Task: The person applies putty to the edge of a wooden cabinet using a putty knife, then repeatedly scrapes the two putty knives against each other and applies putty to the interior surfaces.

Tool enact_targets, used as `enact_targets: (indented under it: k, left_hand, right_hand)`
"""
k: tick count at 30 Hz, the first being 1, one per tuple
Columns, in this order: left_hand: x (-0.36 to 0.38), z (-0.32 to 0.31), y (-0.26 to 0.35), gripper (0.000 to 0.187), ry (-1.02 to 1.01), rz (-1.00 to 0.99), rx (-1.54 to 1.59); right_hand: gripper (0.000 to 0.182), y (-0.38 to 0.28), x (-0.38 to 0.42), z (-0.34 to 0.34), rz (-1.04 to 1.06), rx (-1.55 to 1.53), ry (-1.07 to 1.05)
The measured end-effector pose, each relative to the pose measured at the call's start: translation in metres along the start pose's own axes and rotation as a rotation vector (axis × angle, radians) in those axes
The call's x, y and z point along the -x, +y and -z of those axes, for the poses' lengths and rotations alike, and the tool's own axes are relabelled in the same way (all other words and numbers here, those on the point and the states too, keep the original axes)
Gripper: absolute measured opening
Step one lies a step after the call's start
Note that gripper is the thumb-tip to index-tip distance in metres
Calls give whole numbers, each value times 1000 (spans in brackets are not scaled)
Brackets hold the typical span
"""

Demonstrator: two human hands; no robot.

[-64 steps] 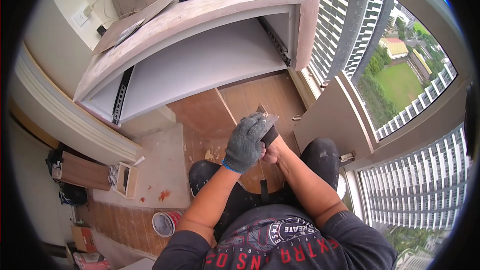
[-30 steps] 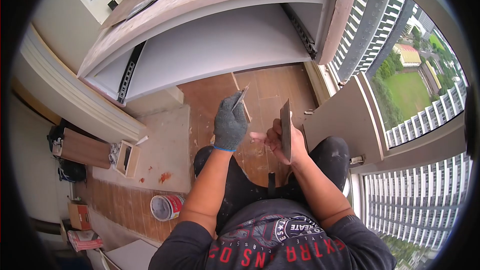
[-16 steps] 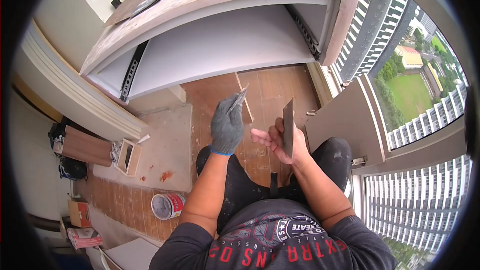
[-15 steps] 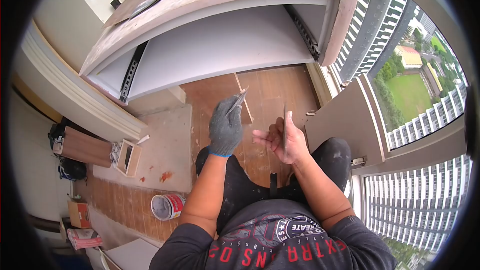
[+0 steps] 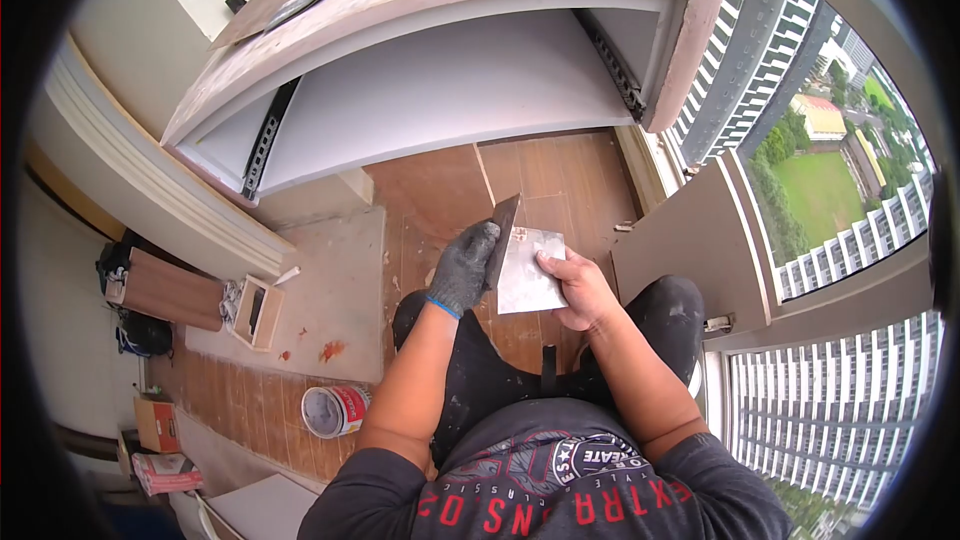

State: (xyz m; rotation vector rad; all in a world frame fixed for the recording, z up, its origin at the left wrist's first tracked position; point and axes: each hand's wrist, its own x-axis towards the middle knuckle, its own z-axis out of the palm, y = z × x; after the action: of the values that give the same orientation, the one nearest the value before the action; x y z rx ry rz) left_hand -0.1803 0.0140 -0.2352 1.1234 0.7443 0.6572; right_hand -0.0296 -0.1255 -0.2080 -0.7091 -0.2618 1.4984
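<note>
My left hand [image 5: 462,265], in a dark grey work glove with a blue cuff, is closed round a dark flat scraper [image 5: 505,230] held nearly on edge. My bare right hand [image 5: 582,288] grips a light, rectangular metal scraper blade [image 5: 530,280], thumb on its upper face. The two plates meet or nearly meet in front of my lap; a little brownish residue shows by the pale plate's top edge. Beyond them stands a pale cabinet [image 5: 430,90] with an open drawer bay and black drawer slides [image 5: 268,138] on its inner sides.
On the floor at the left stand an open can [image 5: 322,414] with a red label and a small wooden box [image 5: 258,316]. A thin board [image 5: 290,5] lies on the cabinet top. To the right are a beige panel [image 5: 690,240] and windows overlooking tall buildings.
Both hands have come together, the left slightly lower. The right-hand plate has turned from edge-on to show its broad pale face, and the left-hand plate now shows its dark face.
</note>
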Motion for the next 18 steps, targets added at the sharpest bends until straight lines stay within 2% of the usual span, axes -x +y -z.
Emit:
enact_targets:
  k: [4,5,8,12,13,14,16,17,18]
  left_hand:
    - [17,-4,13,35,-39,131,-434]
    - [13,3,7,36,-144,161,-490]
    - [3,29,-44,36,-8,-299,-883]
    - [39,-7,-16,33,83,-471,-979]
    - [38,-16,-18,34,32,-818,-1142]
    - [39,-25,-19,37,4,-843,-1274]
    - [46,-47,-11,44,-70,-891,-1548]
    - [45,-51,-14,47,-70,-861,-1545]
    - [43,-55,-16,49,-73,-833,-1541]
  right_hand:
    - [35,-15,0,16,68,-46,102]
    - [34,-22,0,17,82,-86,139]
    - [33,-35,-18,37,159,36,224]
    - [37,-40,-24,38,191,180,362]
    - [37,-35,-27,37,204,185,381]
    - [38,-30,-29,38,214,187,399]
    - [39,-11,-36,51,420,713,395]
    - [41,-3,-38,59,526,976,386]
    - [42,-1,-37,61,524,943,389]
